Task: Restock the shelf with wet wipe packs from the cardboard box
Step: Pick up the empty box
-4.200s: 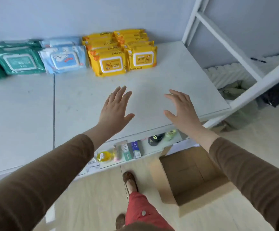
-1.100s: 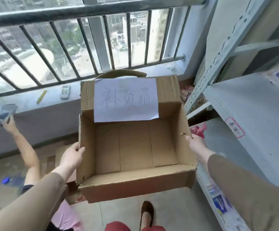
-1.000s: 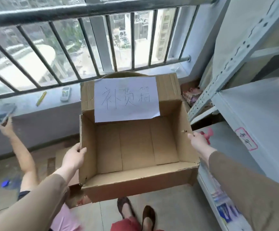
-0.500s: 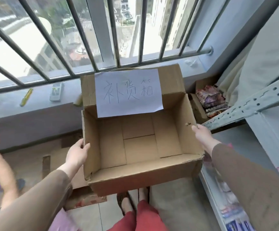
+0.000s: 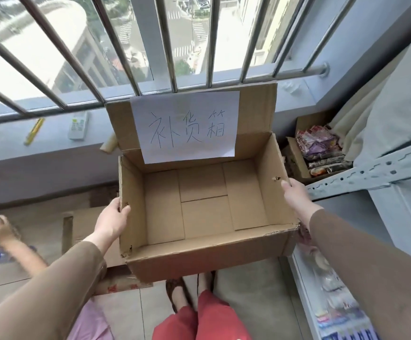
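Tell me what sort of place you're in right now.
Likely a makeshift stockroom by a high barred window: a metal shelf upright, an open carton of snack packets, and the empty cardboard box being carried.

Brown cardboard box (image 5: 206, 212), open top, empty inside, bottom flaps visible. Held up off floor, roughly level, near side toward camera. Back flap upright with white paper sheet (image 5: 187, 126) taped on, handwritten characters. Small holes in both side walls, edges worn.

Matt cardboard box (image 5: 204, 212), paper label (image 5: 187, 126), glossy metal bars (image 5: 172, 45)
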